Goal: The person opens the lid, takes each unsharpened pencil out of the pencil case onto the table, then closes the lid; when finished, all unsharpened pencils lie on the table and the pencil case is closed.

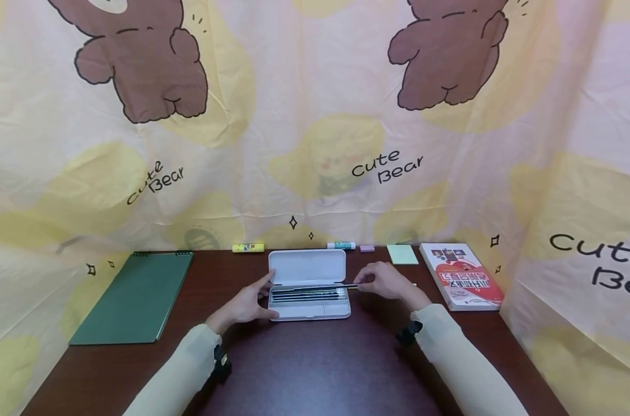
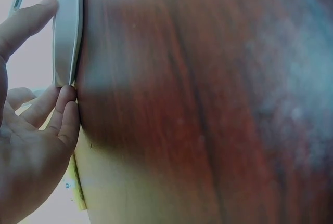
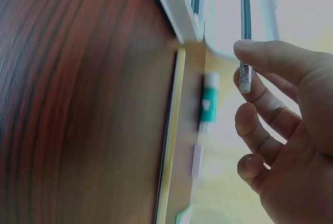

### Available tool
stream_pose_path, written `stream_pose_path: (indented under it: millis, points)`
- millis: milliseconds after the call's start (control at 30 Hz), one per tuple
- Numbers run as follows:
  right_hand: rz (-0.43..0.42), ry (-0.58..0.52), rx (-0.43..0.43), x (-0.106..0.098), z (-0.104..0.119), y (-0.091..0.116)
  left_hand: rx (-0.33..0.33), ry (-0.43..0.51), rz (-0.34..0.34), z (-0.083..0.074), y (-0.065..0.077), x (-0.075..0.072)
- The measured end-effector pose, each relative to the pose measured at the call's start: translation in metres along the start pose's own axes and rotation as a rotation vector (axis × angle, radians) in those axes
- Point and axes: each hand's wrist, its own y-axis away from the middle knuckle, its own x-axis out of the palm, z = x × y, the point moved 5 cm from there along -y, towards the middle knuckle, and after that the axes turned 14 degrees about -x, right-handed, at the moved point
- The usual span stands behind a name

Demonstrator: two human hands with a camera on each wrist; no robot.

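Observation:
A white pencil case [image 1: 298, 311] lies with its lid [image 1: 307, 267] raised at the middle of the table. Several dark pencils [image 1: 306, 295] with erasers at their right ends lie side by side in its rear compartment. My left hand [image 1: 246, 303] holds the case's left end, thumb at the front corner and fingers towards the hinge. To the right of the case, my right hand [image 1: 385, 281] pinches a dark pencil [image 3: 245, 13] near its eraser end, between thumb and index finger. That pencil reaches leftward over the case; in the head view its far part is hard to tell from the others.
Along the back stand a yellow tube [image 1: 248, 248], a glue stick [image 1: 341, 245], a purple eraser-like block [image 1: 367, 248] and pale green sticky notes [image 1: 402, 254]. A green spiral pad [image 1: 133, 300] lies left, a book [image 1: 460, 277] right. A long yellow-and-black strip [image 3: 171, 130] lies beyond the case.

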Motion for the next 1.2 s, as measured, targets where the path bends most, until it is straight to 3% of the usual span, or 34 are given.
stream_pose_path:
  millis: [367,633,800,1200]
  points:
    - [-0.062,0.03,0.057,-0.029,-0.044,0.037,0.003,0.011,0.003,-0.001,0.0,-0.001]
    - [-0.082,0.016,0.094,-0.038,-0.076,0.064,-0.005,0.013,0.004,0.003,0.0,0.0]
    - [-0.071,-0.027,0.181,-0.041,-0.091,0.079,-0.004,0.019,0.011,0.004,-0.002,0.001]
    - [-0.007,0.003,0.216,-0.036,-0.108,0.088,-0.028,0.019,0.013,0.006,-0.004,0.001]
